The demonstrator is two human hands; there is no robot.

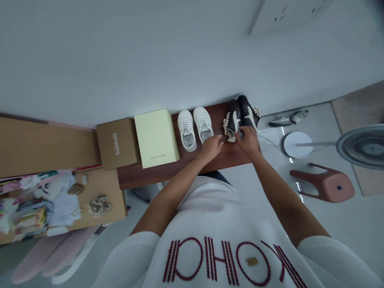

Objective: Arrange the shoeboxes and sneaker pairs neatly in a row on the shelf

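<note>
A pair of black sneakers with cream stripes and laces stands side by side at the right end of a brown wooden bench (192, 163), toes towards the wall. My right hand (249, 141) is at their heels, thumb over the left black sneaker (233, 118) and fingers by the right black sneaker (248, 112); thumb and fingers are apart. My left hand (211, 147) hangs open over the bench, thumb and fingertips parted with nothing between them. Beside it is a pair of white sneakers: the right white sneaker (202, 120), its heel partly behind my hand, and the left white sneaker (186, 129).
Left of the white sneakers stand a pale yellow box (156, 138) and a brown shoebox (117, 144). A cluttered table (115, 208) adjoins on the left. To the right on the floor are a standing fan (298, 145), a pink stool (333, 187) and another pair of shoes (289, 119).
</note>
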